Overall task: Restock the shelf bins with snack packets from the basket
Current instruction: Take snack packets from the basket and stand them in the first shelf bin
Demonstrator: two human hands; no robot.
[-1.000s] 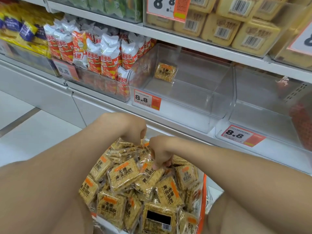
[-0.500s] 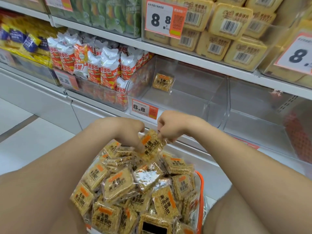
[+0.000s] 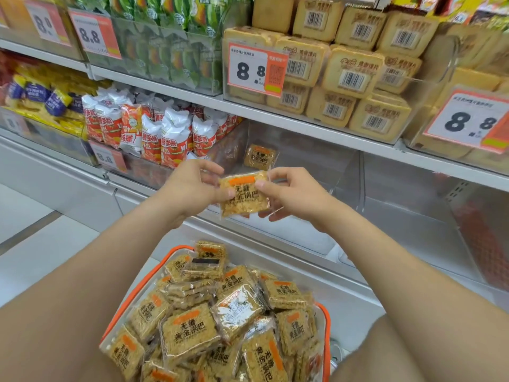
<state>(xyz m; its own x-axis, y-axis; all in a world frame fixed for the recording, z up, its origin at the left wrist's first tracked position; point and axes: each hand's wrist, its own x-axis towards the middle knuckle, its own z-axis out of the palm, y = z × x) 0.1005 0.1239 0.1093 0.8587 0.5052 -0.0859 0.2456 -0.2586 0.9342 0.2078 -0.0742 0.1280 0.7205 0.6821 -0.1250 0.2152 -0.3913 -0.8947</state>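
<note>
Clear plastic forms the shelf bin (image 3: 316, 166) straight ahead, and one snack packet (image 3: 260, 157) leans inside it toward the back left. In front of the bin both hands hold up another snack packet of the same kind, the held packet (image 3: 243, 195), so it covers part of the bin's front lip. The left hand (image 3: 192, 188) pinches its left edge between thumb and curled fingers. The right hand (image 3: 294, 197) grips the right edge, with the thumb on the printed face and the fingers curled behind. Below, between the forearms, the basket (image 3: 327, 340) with its orange rim is heaped with more packets (image 3: 190, 332) lying at all angles. To the left of the bin stand red-and-white bags (image 3: 170, 133), and beyond them are yellow and blue packs (image 3: 41, 97). On the shelf above, boxed toast slices (image 3: 352, 70) are stacked behind an orange price card (image 3: 256, 68) reading 8.8, beside green packets (image 3: 170, 45). A second clear bin (image 3: 413, 205) stands to the right. Its far end shows something red through the plastic — too blurred to name. The forearms hide both near sides of the basket and the frame cuts off its lower part. The small print on the price cards cannot be read, and the card under the red-and-white bags is blurred — only its large figures show.
</note>
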